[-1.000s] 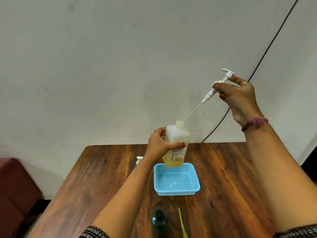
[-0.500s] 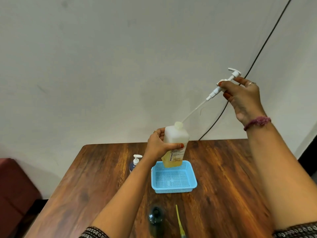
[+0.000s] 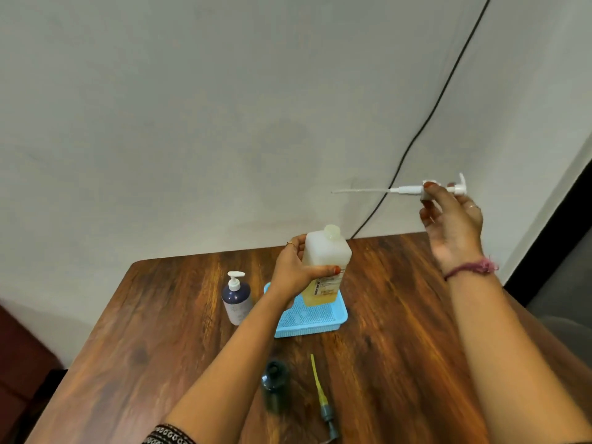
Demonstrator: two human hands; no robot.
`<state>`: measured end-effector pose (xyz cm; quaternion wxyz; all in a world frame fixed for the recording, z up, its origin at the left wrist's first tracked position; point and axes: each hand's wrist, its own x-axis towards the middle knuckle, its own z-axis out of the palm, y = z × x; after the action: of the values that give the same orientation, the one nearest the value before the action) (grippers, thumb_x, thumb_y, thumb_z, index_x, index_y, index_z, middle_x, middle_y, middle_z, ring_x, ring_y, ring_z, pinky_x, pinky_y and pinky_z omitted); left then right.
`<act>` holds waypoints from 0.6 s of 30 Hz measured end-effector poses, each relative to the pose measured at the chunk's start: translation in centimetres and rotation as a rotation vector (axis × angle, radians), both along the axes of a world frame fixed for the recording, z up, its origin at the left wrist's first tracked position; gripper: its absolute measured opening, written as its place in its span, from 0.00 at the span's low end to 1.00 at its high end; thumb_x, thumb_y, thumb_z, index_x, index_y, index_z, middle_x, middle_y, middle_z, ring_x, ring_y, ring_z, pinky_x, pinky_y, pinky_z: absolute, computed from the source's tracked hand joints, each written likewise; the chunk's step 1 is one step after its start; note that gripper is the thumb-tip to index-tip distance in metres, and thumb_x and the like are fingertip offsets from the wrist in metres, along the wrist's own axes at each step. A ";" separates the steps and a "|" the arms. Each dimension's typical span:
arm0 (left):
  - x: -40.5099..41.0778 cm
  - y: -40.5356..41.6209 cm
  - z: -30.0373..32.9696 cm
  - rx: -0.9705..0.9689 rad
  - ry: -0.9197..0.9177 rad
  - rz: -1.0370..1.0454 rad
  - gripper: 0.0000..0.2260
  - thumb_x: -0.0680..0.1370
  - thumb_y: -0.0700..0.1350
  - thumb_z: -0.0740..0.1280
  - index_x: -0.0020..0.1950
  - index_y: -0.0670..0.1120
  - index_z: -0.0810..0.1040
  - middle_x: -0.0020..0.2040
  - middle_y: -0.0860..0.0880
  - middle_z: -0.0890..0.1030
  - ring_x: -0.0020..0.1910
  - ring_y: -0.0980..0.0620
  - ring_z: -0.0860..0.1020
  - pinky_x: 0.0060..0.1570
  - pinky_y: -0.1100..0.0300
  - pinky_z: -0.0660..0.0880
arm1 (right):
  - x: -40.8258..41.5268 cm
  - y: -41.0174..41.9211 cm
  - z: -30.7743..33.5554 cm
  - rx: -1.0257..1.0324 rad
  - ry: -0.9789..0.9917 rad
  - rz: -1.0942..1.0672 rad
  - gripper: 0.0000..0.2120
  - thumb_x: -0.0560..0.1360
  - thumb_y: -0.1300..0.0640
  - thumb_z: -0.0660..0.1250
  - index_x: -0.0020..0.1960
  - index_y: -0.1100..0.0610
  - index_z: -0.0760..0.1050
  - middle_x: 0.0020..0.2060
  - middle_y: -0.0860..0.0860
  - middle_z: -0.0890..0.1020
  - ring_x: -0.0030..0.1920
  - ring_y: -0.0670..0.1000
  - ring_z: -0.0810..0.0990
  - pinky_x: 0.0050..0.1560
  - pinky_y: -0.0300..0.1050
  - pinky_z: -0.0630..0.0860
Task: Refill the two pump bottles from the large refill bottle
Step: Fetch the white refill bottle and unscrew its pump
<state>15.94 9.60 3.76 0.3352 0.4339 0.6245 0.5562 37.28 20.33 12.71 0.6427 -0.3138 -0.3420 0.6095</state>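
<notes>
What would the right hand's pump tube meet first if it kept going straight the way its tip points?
Probably nothing nearby: the right hand holds the white pump level, tube tip pointing left above the refill bottle. Depth is unclear.

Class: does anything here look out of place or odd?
Nothing spilled. A yellow-tubed pump lies loose on the table beside the open dark bottle; the right hand holds the refill bottle's white pump aloft.

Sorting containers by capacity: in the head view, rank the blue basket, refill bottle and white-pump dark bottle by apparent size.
1. blue basket
2. refill bottle, held nearer the camera, so its lead over the third is unsure
3. white-pump dark bottle
</notes>
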 end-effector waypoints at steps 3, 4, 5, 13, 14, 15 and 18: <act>2.0 0.0 -2.2 -0.033 -0.017 -0.012 0.35 0.61 0.45 0.82 0.62 0.54 0.68 0.59 0.52 0.76 0.58 0.52 0.76 0.54 0.52 0.79 | 1.6 -1.1 -5.0 -0.114 0.009 -0.045 0.18 0.68 0.65 0.74 0.53 0.52 0.73 0.44 0.52 0.83 0.42 0.47 0.83 0.41 0.40 0.79; 2.8 -0.1 -3.0 -0.044 -0.027 -0.019 0.34 0.61 0.45 0.81 0.62 0.55 0.67 0.59 0.52 0.75 0.58 0.53 0.75 0.53 0.54 0.79 | 2.1 -1.6 -6.7 -0.153 -0.009 -0.059 0.17 0.69 0.66 0.73 0.53 0.52 0.73 0.45 0.53 0.83 0.43 0.48 0.83 0.42 0.40 0.79; 3.7 -0.4 -3.9 -0.058 -0.037 -0.025 0.34 0.63 0.45 0.81 0.63 0.55 0.67 0.59 0.53 0.74 0.58 0.53 0.75 0.51 0.58 0.79 | 2.7 -2.2 -8.4 -0.196 -0.033 -0.074 0.16 0.69 0.66 0.73 0.53 0.53 0.74 0.46 0.53 0.83 0.44 0.48 0.83 0.43 0.40 0.79; 9.1 -2.5 -11.1 -0.138 -0.121 -0.073 0.32 0.65 0.43 0.79 0.62 0.56 0.66 0.58 0.57 0.74 0.58 0.55 0.74 0.44 0.67 0.77 | 5.8 -7.2 -21.9 -0.472 -0.385 -0.215 0.13 0.62 0.55 0.80 0.45 0.53 0.81 0.53 0.53 0.81 0.51 0.52 0.82 0.53 0.49 0.79; 9.5 -2.7 -12.0 -0.159 -0.124 -0.069 0.33 0.65 0.43 0.79 0.63 0.56 0.66 0.59 0.56 0.74 0.59 0.55 0.74 0.48 0.64 0.78 | 5.9 -8.0 -22.8 -0.495 -0.438 -0.240 0.13 0.62 0.54 0.80 0.44 0.52 0.81 0.54 0.52 0.80 0.52 0.52 0.80 0.53 0.48 0.78; 9.8 -3.0 -12.9 -0.186 -0.114 -0.064 0.33 0.65 0.43 0.79 0.64 0.55 0.67 0.60 0.55 0.74 0.60 0.54 0.73 0.52 0.59 0.78 | 6.1 -8.9 -23.5 -0.511 -0.478 -0.249 0.12 0.63 0.55 0.80 0.43 0.52 0.80 0.53 0.51 0.79 0.53 0.51 0.79 0.52 0.46 0.78; 10.2 -3.8 -14.6 -0.261 -0.073 -0.055 0.36 0.65 0.44 0.79 0.68 0.51 0.66 0.63 0.54 0.73 0.62 0.55 0.72 0.60 0.55 0.74 | 6.8 -11.2 -25.5 -0.519 -0.570 -0.219 0.12 0.67 0.59 0.77 0.48 0.57 0.79 0.46 0.51 0.79 0.44 0.46 0.77 0.40 0.36 0.73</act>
<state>26.13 5.85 -10.88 0.4265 0.3830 0.6669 0.4761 44.05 9.14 -12.78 0.4827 -0.6569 -0.3056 0.4920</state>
